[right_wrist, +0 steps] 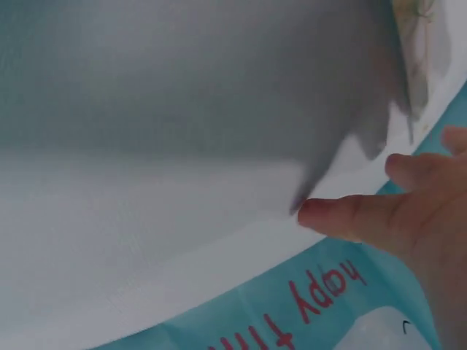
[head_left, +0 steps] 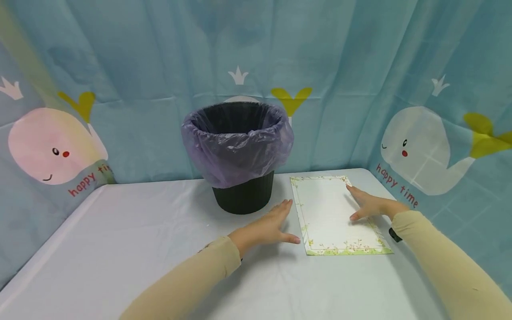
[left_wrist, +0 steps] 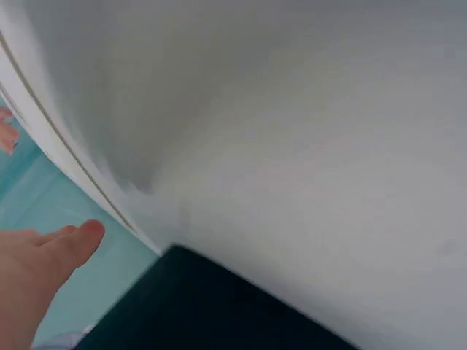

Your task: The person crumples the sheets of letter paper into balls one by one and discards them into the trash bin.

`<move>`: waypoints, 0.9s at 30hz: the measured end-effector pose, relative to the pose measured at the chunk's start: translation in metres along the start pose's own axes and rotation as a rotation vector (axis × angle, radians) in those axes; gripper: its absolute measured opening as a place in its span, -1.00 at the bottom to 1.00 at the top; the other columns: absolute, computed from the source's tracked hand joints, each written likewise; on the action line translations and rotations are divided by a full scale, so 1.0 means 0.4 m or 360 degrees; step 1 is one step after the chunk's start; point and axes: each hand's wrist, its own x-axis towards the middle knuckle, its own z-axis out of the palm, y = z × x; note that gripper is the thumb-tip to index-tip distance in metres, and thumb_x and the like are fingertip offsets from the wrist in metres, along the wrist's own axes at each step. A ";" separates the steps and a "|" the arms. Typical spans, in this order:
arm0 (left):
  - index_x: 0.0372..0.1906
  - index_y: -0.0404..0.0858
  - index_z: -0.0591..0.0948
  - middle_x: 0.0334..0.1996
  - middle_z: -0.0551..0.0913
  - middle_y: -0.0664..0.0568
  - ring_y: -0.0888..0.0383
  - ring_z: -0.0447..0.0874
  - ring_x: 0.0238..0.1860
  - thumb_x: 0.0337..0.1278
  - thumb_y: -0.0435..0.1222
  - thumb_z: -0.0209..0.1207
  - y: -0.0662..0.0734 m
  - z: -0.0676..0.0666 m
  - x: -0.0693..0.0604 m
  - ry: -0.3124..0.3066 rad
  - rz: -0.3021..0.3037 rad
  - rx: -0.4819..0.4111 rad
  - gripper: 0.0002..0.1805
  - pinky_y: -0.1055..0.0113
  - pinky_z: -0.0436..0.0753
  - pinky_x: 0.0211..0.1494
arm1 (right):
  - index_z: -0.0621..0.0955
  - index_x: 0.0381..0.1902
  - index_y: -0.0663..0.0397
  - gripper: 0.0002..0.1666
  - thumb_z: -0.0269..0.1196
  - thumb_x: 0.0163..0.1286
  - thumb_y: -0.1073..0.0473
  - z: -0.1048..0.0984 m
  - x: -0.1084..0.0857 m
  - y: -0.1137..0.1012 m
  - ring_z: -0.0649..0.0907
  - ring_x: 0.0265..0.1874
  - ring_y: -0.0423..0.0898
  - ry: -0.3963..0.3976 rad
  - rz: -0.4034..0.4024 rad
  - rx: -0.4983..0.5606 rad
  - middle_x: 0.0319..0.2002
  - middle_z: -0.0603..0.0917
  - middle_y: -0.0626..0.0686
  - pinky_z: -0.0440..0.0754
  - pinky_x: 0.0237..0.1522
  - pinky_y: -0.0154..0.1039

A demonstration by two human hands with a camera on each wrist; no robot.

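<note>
A sheet of decorated letter paper [head_left: 324,213], with a floral green border and a pale middle, lies flat on the white table. My left hand [head_left: 270,224] hovers just left of the sheet, fingers stretched and thumb apart, holding nothing; part of it shows in the left wrist view [left_wrist: 44,262]. Over the sheet's right side is my right hand [head_left: 370,204], its fingers extended and thumb spread. In the right wrist view this hand [right_wrist: 408,211] holds nothing, and its shadow falls below it.
A black bin [head_left: 244,195] lined with a purple plastic bag [head_left: 240,155] stands at the back of the white table [head_left: 132,244], behind the left hand. Blue curtains [head_left: 144,89] with whale prints surround the table's back and sides.
</note>
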 end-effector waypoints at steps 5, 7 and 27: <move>0.57 -0.15 -0.20 0.55 -0.22 -0.06 -0.13 -0.20 0.51 -0.02 0.22 0.32 0.022 0.017 0.072 -0.0095 -0.0081 0.0167 0.25 0.04 0.01 0.48 | -0.21 0.45 0.48 0.50 0.53 -0.01 -0.11 0.006 0.003 0.008 -0.20 0.37 0.51 -0.0041 0.0143 -0.0070 0.40 -0.24 0.57 -0.22 0.30 0.40; 0.57 -0.13 -0.18 0.55 -0.21 -0.05 -0.15 -0.18 0.51 -0.06 0.25 0.32 0.029 0.024 0.095 -0.0136 -0.0121 0.0283 0.26 0.02 0.05 0.47 | -0.19 0.47 0.44 0.50 0.52 -0.01 -0.14 0.007 0.006 0.004 -0.21 0.36 0.52 -0.0068 0.0208 -0.0085 0.42 -0.23 0.54 -0.23 0.29 0.43; 0.56 -0.13 -0.02 0.54 -0.06 0.03 -0.17 -0.13 0.50 -0.19 0.41 0.23 0.073 0.069 0.165 -0.0252 -0.0350 0.0785 0.27 0.02 0.18 0.43 | -0.12 0.50 0.33 0.49 0.51 -0.07 -0.24 0.020 0.021 -0.004 -0.31 0.36 0.52 -0.0113 0.0367 -0.0133 0.46 -0.27 0.44 -0.30 0.22 0.51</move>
